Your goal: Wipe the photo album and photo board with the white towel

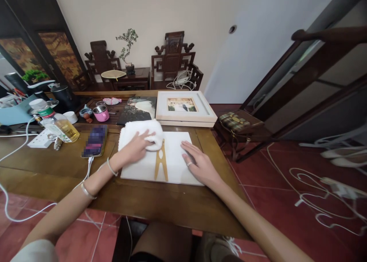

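A folded white towel (129, 134) lies over the upper left corner of a flat white board (174, 170) on the wooden table. My left hand (140, 145) is on the towel, its fingers spread over it and curling into its folds. Between my hands, a gold A-shaped piece (161, 162) lies on the board, narrow end away from me and partly under the towel's edge. My right hand (199, 162), a ring on one finger, rests flat and open on the board's right side. Whether the gold piece is fixed to the board I cannot tell.
Behind the board are a framed photo (186, 116) and a dark picture panel (136, 111). To the left stand a phone (96, 139) on a cable, a pink cup (101, 114), a bottle (61, 126) and a power strip (40, 139). The table's right edge is near my right arm.
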### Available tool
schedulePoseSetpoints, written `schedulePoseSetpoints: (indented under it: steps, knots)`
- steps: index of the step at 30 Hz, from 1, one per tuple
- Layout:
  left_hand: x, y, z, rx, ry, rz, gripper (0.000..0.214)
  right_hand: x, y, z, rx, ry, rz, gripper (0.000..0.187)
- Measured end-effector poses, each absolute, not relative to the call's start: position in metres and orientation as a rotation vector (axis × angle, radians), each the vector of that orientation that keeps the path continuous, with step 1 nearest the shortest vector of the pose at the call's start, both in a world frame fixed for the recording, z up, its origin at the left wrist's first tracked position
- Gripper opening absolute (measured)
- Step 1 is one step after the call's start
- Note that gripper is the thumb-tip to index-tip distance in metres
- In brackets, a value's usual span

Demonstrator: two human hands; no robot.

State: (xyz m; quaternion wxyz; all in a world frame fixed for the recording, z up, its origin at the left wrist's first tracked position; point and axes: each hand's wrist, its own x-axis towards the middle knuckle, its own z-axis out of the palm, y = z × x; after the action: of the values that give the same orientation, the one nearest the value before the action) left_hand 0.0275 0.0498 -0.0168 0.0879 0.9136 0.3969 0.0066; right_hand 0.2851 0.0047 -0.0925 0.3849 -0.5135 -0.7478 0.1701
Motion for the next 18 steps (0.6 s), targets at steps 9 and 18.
schedulePoseSetpoints:
  steps: [9, 18]
  knots:
    - [0.028, -0.057, -0.009, 2.8, 0.788, -0.018, 0.061, 0.284, 0.005, -0.091, -1.322, -1.91, 0.42, 0.042]
    - [0.026, -0.001, -0.009, 2.77, 0.983, -0.041, 0.067, 0.285, 0.006, -0.093, -1.294, -1.89, 0.449, 0.041]
